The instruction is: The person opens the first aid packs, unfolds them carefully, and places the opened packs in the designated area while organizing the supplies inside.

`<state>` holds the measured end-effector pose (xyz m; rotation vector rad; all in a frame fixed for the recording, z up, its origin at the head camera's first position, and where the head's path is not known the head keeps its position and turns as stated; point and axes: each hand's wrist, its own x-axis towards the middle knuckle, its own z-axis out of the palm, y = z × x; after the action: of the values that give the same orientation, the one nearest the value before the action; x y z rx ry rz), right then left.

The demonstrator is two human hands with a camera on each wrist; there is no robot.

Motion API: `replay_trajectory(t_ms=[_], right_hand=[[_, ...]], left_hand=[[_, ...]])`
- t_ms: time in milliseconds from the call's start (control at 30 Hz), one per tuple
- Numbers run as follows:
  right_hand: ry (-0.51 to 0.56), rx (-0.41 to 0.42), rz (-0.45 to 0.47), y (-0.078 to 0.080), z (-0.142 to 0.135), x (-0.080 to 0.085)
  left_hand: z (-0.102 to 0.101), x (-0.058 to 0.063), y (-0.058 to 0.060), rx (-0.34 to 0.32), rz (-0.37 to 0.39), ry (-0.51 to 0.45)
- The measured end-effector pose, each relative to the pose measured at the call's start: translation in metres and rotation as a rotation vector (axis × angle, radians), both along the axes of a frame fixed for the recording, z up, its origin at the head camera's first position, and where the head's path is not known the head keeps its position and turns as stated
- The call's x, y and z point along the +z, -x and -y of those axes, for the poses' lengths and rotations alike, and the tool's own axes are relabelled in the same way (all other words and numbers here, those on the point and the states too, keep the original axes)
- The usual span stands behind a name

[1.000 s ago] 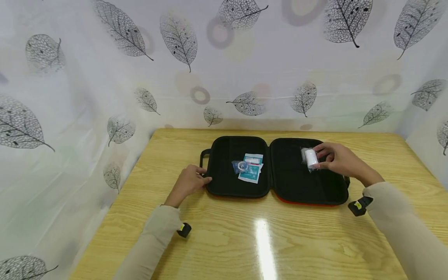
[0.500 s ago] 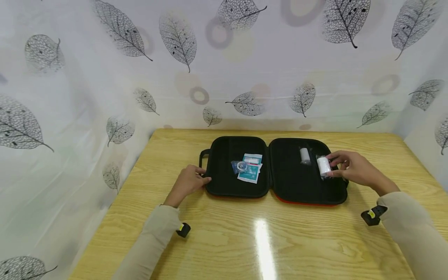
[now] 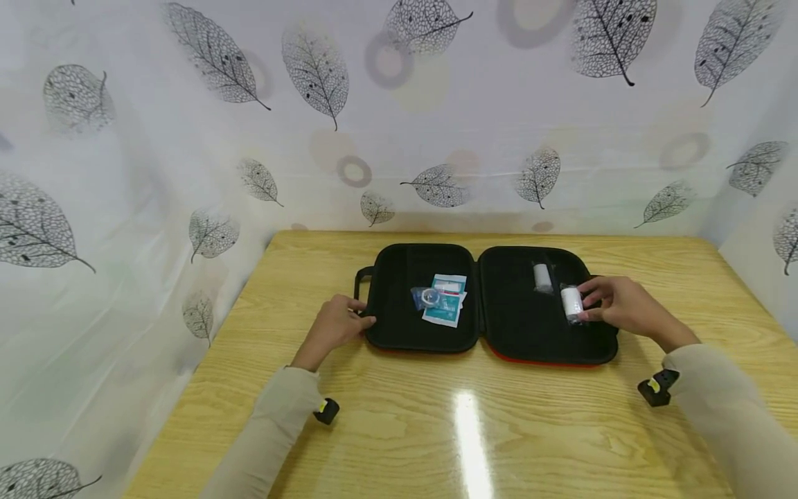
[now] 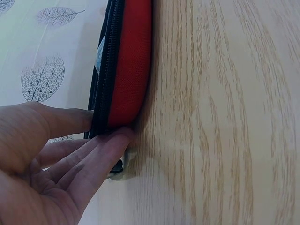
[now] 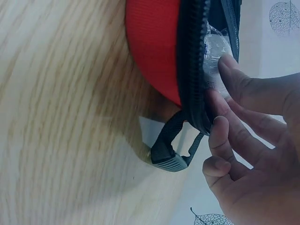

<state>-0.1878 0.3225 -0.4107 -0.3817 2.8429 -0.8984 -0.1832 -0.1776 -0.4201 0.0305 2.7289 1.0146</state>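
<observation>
A black-lined zip case (image 3: 514, 322) with a red outer shell (image 4: 133, 65) lies unfolded on the table. My left hand (image 3: 337, 324) pinches its left rim, thumb over the zip edge and fingers against the red side. In the right half, my right hand (image 3: 626, 310) holds a white bandage roll (image 3: 571, 303) in clear wrap between thumb and fingers. Another wrapped white roll (image 3: 542, 278), slimmer, lies just left of it. The right wrist view shows the clear wrap (image 5: 216, 49) at my thumb tip, partly hidden by the rim.
Teal-and-white packets (image 3: 443, 308) and a ring-shaped white roll (image 3: 430, 297) in a blue wrapper lie in the case's left half. A carry handle (image 3: 360, 281) sticks out at the left. The wooden table (image 3: 386, 423) meets a leaf-patterned curtain (image 3: 436, 138) behind.
My right hand has carried the held bandage roll rightward, away from the slimmer roll, then slightly back left. My left hand has stayed at the rim.
</observation>
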Motion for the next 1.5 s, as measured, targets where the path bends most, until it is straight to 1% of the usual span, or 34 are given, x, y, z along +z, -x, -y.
replay_trajectory(t_ms=[133,533,700,933,1200,1367,1500], right_hand=[[-0.013,0.001,-0.005,0.002,0.003,0.000],[0.013,0.022,0.016,0.005,0.018,-0.001],[0.016,0.043,0.026,0.006,0.022,-0.001],[0.034,0.060,0.044,0.006,0.017,0.003],[0.087,0.055,0.072,0.006,0.019,0.000],[0.072,0.048,0.060,0.006,0.022,-0.002],[0.063,0.048,0.066,0.007,0.022,-0.001]], left_hand=[[0.000,0.000,0.000,0.004,0.003,-0.001],[0.000,0.000,-0.001,0.015,0.009,-0.008],[0.000,0.000,-0.002,0.016,0.010,-0.012],[0.000,0.000,-0.001,0.021,0.013,-0.019],[0.000,0.001,-0.002,0.022,0.011,-0.012],[-0.001,0.001,-0.002,0.019,0.012,-0.009],[-0.001,0.001,-0.002,0.020,0.011,-0.008]])
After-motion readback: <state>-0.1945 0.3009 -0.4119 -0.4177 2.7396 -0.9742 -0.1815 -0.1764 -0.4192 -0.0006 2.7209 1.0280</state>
